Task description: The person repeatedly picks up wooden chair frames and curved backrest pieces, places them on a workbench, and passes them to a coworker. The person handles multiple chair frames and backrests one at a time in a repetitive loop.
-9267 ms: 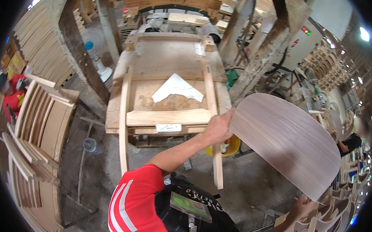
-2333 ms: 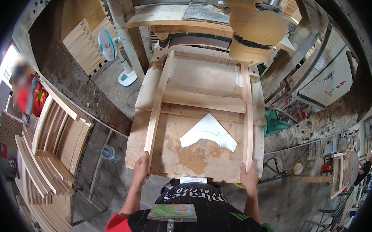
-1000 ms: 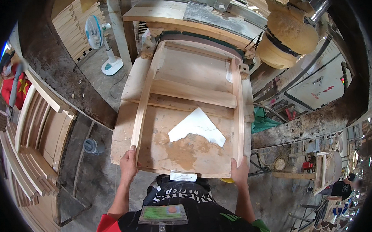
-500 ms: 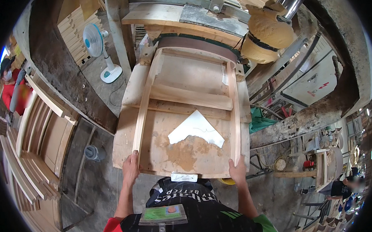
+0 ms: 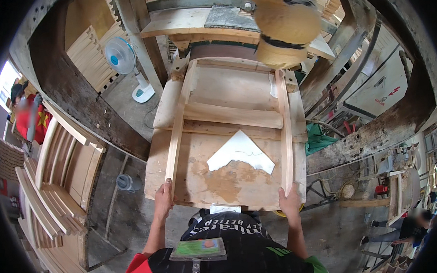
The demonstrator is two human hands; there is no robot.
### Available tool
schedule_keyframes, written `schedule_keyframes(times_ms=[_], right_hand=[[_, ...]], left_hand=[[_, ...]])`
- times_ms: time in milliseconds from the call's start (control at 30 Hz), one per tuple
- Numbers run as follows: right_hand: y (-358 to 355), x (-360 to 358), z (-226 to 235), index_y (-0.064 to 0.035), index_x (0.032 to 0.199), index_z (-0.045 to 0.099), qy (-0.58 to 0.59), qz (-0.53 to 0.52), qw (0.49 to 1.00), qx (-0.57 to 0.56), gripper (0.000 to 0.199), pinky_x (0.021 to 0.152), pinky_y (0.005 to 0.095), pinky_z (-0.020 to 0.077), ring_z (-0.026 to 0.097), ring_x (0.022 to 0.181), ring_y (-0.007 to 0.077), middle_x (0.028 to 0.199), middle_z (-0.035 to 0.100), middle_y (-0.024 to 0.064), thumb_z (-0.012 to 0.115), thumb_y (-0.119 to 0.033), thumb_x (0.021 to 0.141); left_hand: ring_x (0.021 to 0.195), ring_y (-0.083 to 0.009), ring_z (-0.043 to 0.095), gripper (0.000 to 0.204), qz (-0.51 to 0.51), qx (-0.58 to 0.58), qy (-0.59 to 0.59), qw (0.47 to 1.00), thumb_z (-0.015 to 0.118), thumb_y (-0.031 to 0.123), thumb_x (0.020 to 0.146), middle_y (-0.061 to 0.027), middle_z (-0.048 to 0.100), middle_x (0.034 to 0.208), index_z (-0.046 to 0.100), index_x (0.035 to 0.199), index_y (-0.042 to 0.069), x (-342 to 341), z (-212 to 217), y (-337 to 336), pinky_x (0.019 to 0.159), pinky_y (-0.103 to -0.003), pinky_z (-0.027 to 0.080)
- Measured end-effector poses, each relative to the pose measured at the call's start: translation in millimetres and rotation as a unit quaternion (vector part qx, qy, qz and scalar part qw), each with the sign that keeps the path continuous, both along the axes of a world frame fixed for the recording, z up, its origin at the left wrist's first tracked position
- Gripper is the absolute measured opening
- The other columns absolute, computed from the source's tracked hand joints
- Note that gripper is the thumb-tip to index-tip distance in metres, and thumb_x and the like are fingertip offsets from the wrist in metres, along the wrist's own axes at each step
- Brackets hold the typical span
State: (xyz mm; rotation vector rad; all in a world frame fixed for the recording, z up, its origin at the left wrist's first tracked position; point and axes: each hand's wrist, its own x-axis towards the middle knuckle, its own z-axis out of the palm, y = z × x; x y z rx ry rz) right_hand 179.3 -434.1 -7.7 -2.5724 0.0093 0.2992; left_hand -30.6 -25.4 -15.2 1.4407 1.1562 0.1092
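Observation:
A pale wooden frame (image 5: 233, 115) lies on a plywood work table (image 5: 154, 173). It has two long side rails, a crossbar and a curved far rail, which sits close to a brown curved surface under the machine bench. My left hand (image 5: 163, 200) is closed round the near end of the left rail, thumb on top. At the near end of the right rail, my right hand (image 5: 290, 201) grips in the same way. Between the rails, a white angular sheet (image 5: 241, 152) lies flat on the table beside a worn brown patch.
A yellow bulging sleeve (image 5: 289, 28) with a dark band hangs at the far right of the table. Metal posts stand on both sides. A fan (image 5: 122, 55), a bucket (image 5: 128, 182) and stacked curved wooden parts (image 5: 50, 202) are left. Other people are at both sides.
The whole view has shifted, so the table and frame appear further right, and the yellow sleeve further left. Both hands keep their hold on the rails.

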Motion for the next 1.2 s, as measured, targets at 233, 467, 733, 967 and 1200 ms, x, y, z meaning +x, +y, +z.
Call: schedule_keyframes(times_ms=[233,467,733,967,1200], right_hand=[[-0.6,-0.7,4.7,-0.0085,0.134,0.048,-0.002,-0.007,0.999,0.053,0.049,0.092,0.0562,0.0495,0.065,0.109,0.0501,0.113,0.07,0.0289,0.067,-0.032,0.096],[-7.5,5.5,2.5,-0.0042,0.127,0.053,0.009,-0.001,0.99,0.143,0.042,0.082,0.0507,0.0544,0.071,0.093,0.0417,0.102,0.071,0.0235,0.069,-0.026,0.096],[-37.0,21.3,-28.8,-0.0048,0.126,0.058,0.367,-0.079,0.659,0.652,0.047,0.055,0.0333,0.0501,0.061,0.06,0.0186,0.082,0.062,0.0066,0.057,-0.046,0.104],[-30.1,18.3,-23.7,-0.0061,0.113,0.061,0.351,-0.141,0.7,0.606,0.045,0.045,0.0312,0.043,0.054,0.049,0.0163,0.068,0.058,0.0045,0.057,-0.05,0.103],[-26.2,20.5,-11.2,-0.0078,0.104,0.061,0.342,-0.184,0.735,0.555,0.044,0.042,0.0296,0.042,0.053,0.047,0.0148,0.067,0.058,0.0034,0.063,-0.052,0.099]], left_hand=[[0.046,-0.0105,0.052,0.069,-0.011,0.003,0.011,1.0,0.048,0.068,0.101,-0.0052,0.059,0.066,0.066,0.11,0.002,4.4,9.3,-2.2,0.039,-0.027,0.039],[0.048,-0.0119,0.054,0.067,-0.018,0.0,0.017,1.0,0.047,0.067,0.102,-0.0058,0.06,0.069,0.065,0.11,0.002,5.8,16.4,-2.3,0.041,-0.028,0.041],[0.062,-0.0217,0.065,0.074,-0.023,-0.198,-0.086,0.976,0.036,0.074,0.102,-0.0109,0.068,0.078,0.065,0.112,0.007,19.0,12.7,19.0,0.054,-0.036,0.052],[0.053,-0.025,0.058,0.079,-0.048,-0.338,-0.029,0.939,0.028,0.077,0.1,-0.0089,0.061,0.066,0.064,0.1,0.007,36.6,6.4,46.0,0.053,-0.041,0.052],[0.05,-0.0244,0.051,0.062,-0.039,-0.247,-0.004,0.968,0.026,0.06,0.104,-0.007,0.053,0.064,0.057,0.091,0.008,42.7,11.0,36.7,0.05,-0.042,0.045]])
